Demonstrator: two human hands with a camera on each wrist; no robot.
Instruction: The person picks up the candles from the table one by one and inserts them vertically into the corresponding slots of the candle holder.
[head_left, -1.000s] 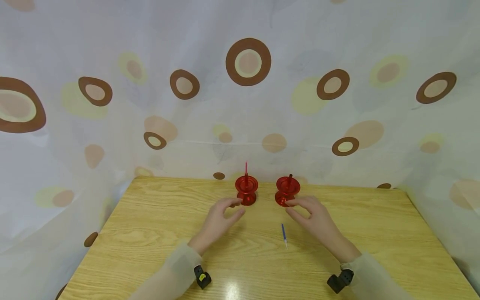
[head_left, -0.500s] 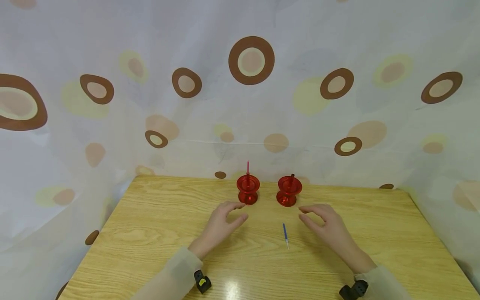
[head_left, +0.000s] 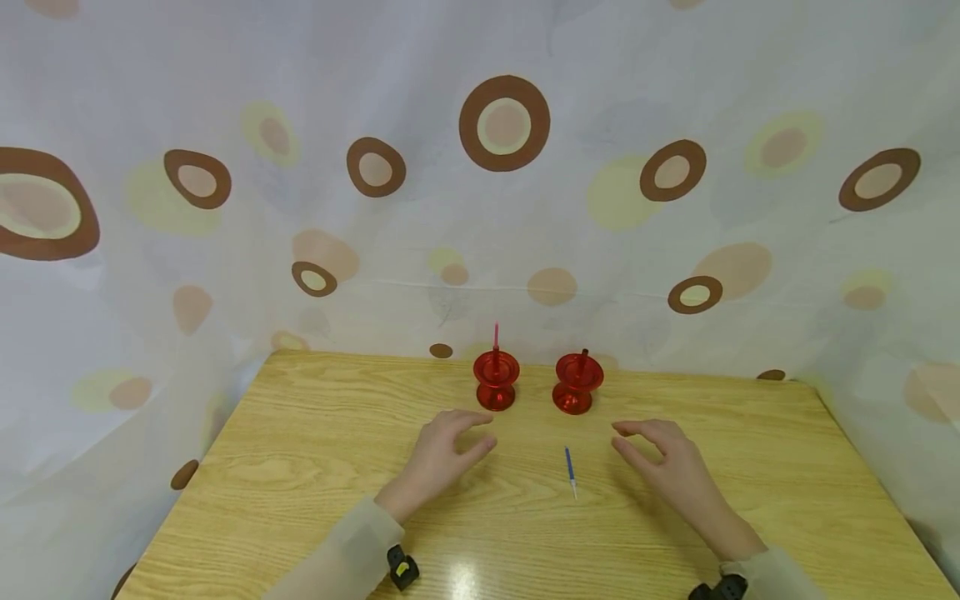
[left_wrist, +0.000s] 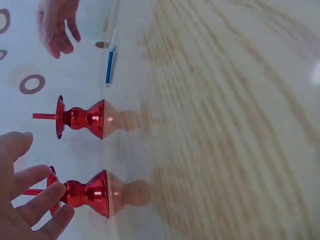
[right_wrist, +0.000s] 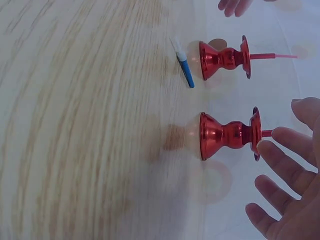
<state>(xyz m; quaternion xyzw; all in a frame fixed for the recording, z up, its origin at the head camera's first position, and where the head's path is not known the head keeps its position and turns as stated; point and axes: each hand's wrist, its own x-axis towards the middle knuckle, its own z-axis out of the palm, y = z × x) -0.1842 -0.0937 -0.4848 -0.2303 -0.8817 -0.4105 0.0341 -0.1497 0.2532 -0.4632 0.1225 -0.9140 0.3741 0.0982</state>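
Two shiny red candle holders stand upright near the back of the table. A thin pink candle (head_left: 496, 335) rises from the tube of the left candle holder (head_left: 496, 393); the right candle holder (head_left: 573, 396) has a bare tube. Between the hands, on the wood, lies a small blue candle (head_left: 570, 467) with a white tip. My left hand (head_left: 438, 458) hovers in front of the left holder, thumb and fingers apart, holding nothing. To the right of the blue candle, my right hand (head_left: 678, 475) hangs over the table with loosely bent fingers and nothing in them.
The wooden table (head_left: 300, 467) ends at the back against a pale curtain (head_left: 420, 242) printed with brown and yellow circles, which also runs along both sides. A camera on a strap sits at each wrist.
My right hand has moved back and to the right, away from the right candle holder. My left hand has drawn back slightly. Both holders and the blue candle stay in place.
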